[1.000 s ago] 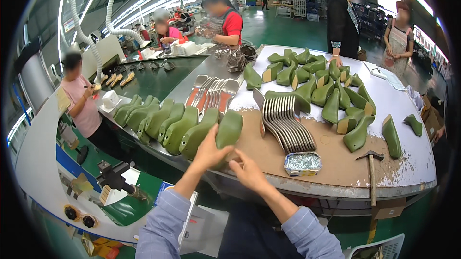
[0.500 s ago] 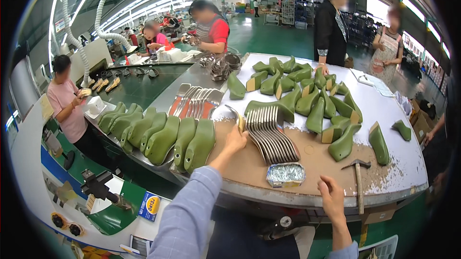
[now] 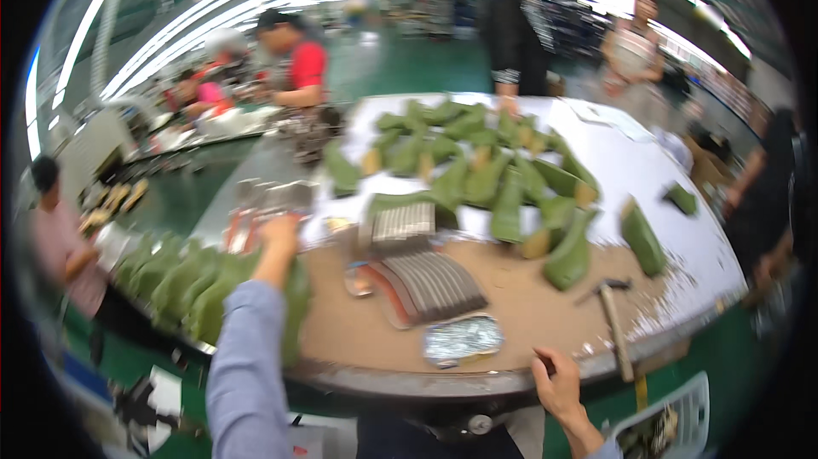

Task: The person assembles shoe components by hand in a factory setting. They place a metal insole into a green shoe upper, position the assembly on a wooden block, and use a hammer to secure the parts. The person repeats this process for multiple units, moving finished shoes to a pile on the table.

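Note:
The picture is blurred by motion. My left hand (image 3: 278,236) is stretched far forward over the left part of the round worktable (image 3: 511,314), just past a row of green shoe lasts (image 3: 183,284) and beside a heap of metal strips (image 3: 266,200). Blur hides its fingers. My right hand (image 3: 558,384) rests on the table's front rim with nothing visibly in it, just left of a hammer (image 3: 615,329). A fan of ribbed metal strips (image 3: 426,280) and a shiny foil packet (image 3: 463,340) lie between my hands.
Many green lasts (image 3: 477,165) are heaped on the white far half of the table. A single one (image 3: 643,238) lies at the right. Several people stand around the table's far and left sides. A white basket (image 3: 677,416) sits below the front rim.
My left hand has reached further forward and left toward the metal strips. My right hand has stayed at the front rim. My head has moved closer, and the view has blurred.

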### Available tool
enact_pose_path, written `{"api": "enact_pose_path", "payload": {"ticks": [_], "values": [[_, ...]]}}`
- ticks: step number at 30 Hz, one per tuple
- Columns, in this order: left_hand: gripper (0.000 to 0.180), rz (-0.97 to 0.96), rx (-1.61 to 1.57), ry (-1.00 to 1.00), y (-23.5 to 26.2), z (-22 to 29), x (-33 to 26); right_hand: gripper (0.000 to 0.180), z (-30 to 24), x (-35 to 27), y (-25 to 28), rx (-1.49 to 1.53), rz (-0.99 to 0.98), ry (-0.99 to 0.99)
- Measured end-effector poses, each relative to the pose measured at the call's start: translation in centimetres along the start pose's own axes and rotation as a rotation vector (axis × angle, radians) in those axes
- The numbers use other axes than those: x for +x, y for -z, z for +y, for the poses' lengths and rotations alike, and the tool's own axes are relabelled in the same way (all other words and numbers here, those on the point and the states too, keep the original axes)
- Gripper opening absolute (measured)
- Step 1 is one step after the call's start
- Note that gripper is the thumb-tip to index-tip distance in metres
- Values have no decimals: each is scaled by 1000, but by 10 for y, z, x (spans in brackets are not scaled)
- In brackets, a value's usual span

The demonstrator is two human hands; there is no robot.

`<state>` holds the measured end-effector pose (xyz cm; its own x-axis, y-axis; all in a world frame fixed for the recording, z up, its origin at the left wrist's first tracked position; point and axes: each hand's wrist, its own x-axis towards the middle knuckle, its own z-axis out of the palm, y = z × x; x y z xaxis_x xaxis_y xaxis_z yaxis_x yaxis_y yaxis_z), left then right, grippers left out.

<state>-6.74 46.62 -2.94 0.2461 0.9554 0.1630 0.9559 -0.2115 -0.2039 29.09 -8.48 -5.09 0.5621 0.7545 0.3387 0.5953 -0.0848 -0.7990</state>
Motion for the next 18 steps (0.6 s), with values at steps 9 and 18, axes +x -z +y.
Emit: {"api": "enact_pose_path", "payload": {"ticks": [9,18], "values": [[36,-54,-416,241,39,13,-22,75,33,171,24,-333,337,-220],[37,618,-924,265,3,-6,0,100,36,227,14,-598,-83,-339]]}}
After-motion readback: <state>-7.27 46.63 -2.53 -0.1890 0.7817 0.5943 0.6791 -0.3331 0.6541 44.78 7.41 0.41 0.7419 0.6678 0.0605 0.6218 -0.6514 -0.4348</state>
